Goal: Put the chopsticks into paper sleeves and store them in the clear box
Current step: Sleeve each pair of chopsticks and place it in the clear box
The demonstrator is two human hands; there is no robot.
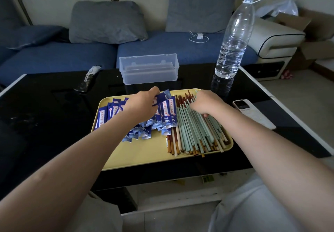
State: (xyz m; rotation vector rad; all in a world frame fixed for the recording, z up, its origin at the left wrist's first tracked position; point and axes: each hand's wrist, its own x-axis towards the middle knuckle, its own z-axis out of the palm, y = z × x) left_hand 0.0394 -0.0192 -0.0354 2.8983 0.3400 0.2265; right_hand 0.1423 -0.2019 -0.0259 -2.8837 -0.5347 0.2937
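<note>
— What lay nearest the person?

— A yellow tray (144,155) sat at the near edge of the black worktop (45,116). Chopsticks (195,134), pale green, brown and cream, were heaped lengthwise on its right half, and blue paper sleeves (168,112) were fanned over its left half.

— And the hands?

— Both were over the tray. The left hand (142,105) was on the sleeves, its fingers curled and pinching the top of one sleeve, which bent upward at the far end. The right hand (206,103) rested on the chopstick pile, fingers bent down among the sticks; whether they had closed round any, I could not tell.

— What was beyond the tray?

— The clear box (149,69) stood just behind it, open at the top, apart from both hands. A phone (251,112) lay right of the tray, and a tall water bottle (233,41) stood behind that. A dark packet (88,79) lay at the far left of the worktop.

— Farther still?

— A blue sofa (59,58) with grey cushions (106,22) and a white charger (199,36) on its seat.
</note>
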